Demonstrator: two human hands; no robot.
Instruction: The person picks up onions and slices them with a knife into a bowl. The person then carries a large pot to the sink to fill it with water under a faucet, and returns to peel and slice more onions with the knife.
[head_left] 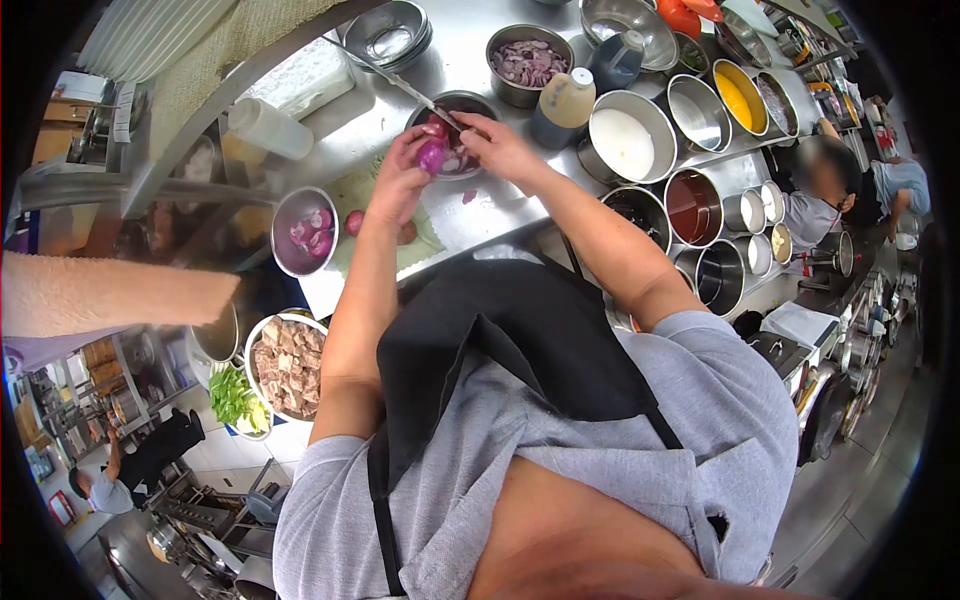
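My left hand point(400, 185) is closed around a peeled purple-red onion point(430, 157). Beside it, my right hand point(500, 150) grips a knife point(432, 106), its blade pointing up and left. Both hands are over the near side of a metal bowl point(482, 102) containing red onion pieces or skins; the fingers partly hide them. A green cutting board point(428, 232) lies under my left wrist, with a small red onion point(354, 222) on it. To the left, a steel bowl point(283, 252) contains several peeled red onions point(318, 242).
A bowl of sliced red onion point(528, 64), two bottles point(565, 108) and several steel pots point(628, 138) stand along the counter. At lower left are a tub of meat chunks point(288, 365) and greens point(235, 400). Another person's forearm point(120, 295) reaches in from the left.
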